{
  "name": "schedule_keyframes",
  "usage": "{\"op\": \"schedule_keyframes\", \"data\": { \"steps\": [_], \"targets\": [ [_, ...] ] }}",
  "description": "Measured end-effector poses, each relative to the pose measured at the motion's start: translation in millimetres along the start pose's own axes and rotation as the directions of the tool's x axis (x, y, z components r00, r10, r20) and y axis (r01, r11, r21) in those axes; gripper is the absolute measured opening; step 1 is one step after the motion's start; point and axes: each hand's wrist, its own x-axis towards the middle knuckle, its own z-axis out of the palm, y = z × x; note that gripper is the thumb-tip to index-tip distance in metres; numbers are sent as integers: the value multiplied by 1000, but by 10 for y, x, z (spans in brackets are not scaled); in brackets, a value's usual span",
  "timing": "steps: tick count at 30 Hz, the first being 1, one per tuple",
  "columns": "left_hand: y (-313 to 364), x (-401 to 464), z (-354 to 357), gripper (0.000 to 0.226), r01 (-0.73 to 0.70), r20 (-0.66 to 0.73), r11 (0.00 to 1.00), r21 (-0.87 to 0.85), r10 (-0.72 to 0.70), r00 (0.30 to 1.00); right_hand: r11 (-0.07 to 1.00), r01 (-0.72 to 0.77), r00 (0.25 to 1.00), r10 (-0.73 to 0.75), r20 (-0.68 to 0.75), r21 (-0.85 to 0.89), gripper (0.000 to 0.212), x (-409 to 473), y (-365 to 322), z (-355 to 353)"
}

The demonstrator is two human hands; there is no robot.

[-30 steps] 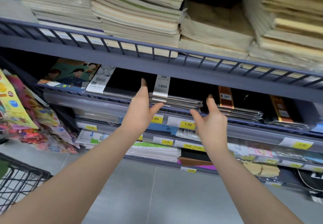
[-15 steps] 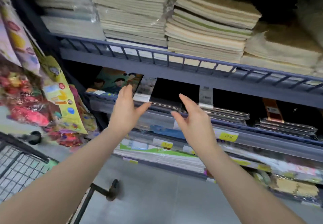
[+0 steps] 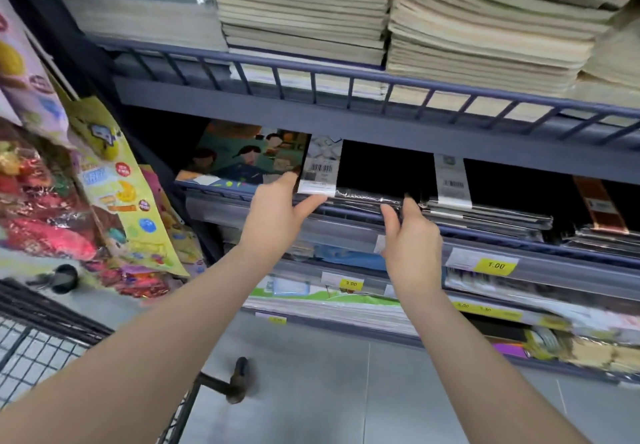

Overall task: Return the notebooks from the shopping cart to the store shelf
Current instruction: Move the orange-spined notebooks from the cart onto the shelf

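A stack of black, plastic-wrapped notebooks [image 3: 381, 175] with a white barcode label lies on the middle store shelf [image 3: 502, 235]. My left hand [image 3: 277, 216] is at the stack's left front corner: the fingers reach up along its side and the thumb lies under the label. My right hand [image 3: 410, 235] pinches the stack's front edge between thumb and curled fingers. The wire shopping cart [image 3: 41, 350] is at the lower left; its contents are out of view.
An illustrated notebook [image 3: 242, 156] lies left of the black stack, with more black stacks [image 3: 491, 218] to the right. Tall piles of pale notebooks [image 3: 304, 17] fill the railed upper shelf. Bright toy packets [image 3: 114, 194] hang on the left. Lower shelves carry yellow price tags.
The view has swung right and closer to the shelf. Both hands moved from hovering in front of the shelf to the black stack, and the right hand has closed on its front edge.
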Motion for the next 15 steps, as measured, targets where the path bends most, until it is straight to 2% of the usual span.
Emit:
{"op": "schedule_keyframes", "data": {
  "steps": [3, 8, 12, 15],
  "targets": [
    [-17, 45, 12, 49, 31, 3, 999, -19, -31, 1000, 1000, 10, 1000, -11, -28, -19, 41, 1, -12, 11],
    [-63, 85, 8, 47, 70, 117, 997, -8, -69, 991, 997, 52, 998, -53, -16, -54, 54, -34, -11, 16],
    [-56, 108, -2, 53, 33, 61, 999, 32, -35, 998, 999, 37, 999, -37, -28, -11, 46, 21, 2, 59],
    [-80, 70, 25, 54, 22, 26, 1000, -2, -22, 999, 998, 26, 1000, -26, -9, 54, 52, -19, -12, 76]
  ]
}}
